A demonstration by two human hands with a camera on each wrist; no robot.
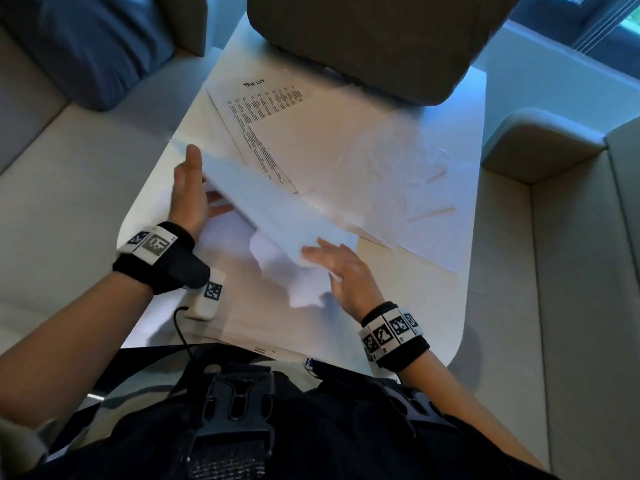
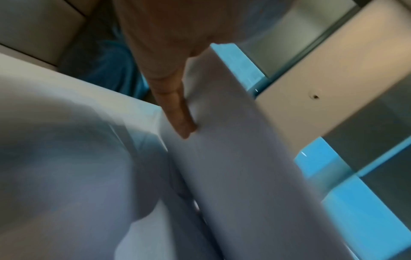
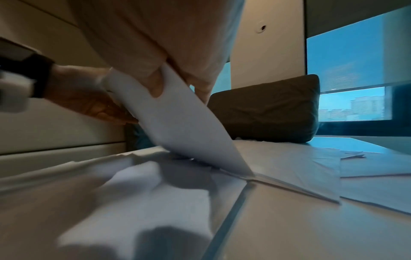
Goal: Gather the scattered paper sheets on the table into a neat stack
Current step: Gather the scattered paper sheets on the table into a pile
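A bundle of white paper sheets (image 1: 263,206) stands tilted on its long edge above the table (image 1: 462,327), held between both hands. My left hand (image 1: 188,192) lies at its left end with straight fingers (image 2: 175,109) flat along the paper (image 2: 233,140). My right hand (image 1: 332,265) pinches the right end, thumb on the near face (image 3: 177,123) and fingers behind. The bundle's lower corner touches the sheets lying flat. More loose sheets (image 1: 363,161) are spread over the table, among them a printed list (image 1: 263,105). A creased sheet (image 1: 301,285) lies under the bundle.
A dark grey cushion (image 1: 363,39) rests on the table's far end, over some sheets. A blue cushion (image 1: 86,46) sits on the bench at far left. A small white device (image 1: 207,299) with a cable lies by my left wrist. Upholstered benches flank the table.
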